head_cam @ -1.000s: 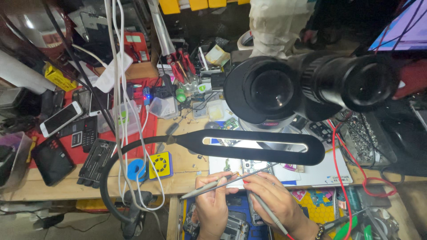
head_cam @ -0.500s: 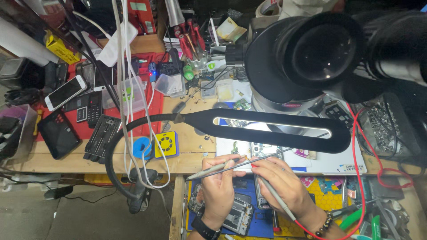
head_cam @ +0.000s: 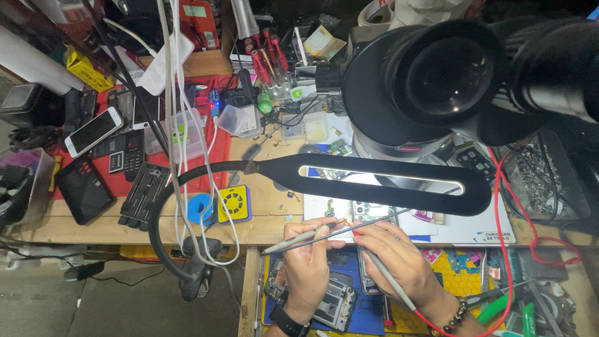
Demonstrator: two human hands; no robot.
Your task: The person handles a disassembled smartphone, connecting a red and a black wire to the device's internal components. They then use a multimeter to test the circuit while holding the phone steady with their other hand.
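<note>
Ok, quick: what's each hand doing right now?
Left hand: closed on a thin grey probe.
Right hand: closed on a grey probe with a red lead.

Single view: head cam, steep top-down over cluttered worktop. Close range; microscope eyepieces loom near lens, upper right. Both hands at bottom centre, lamp bar across mid-frame. No 2nd view, no overlap.
</note>
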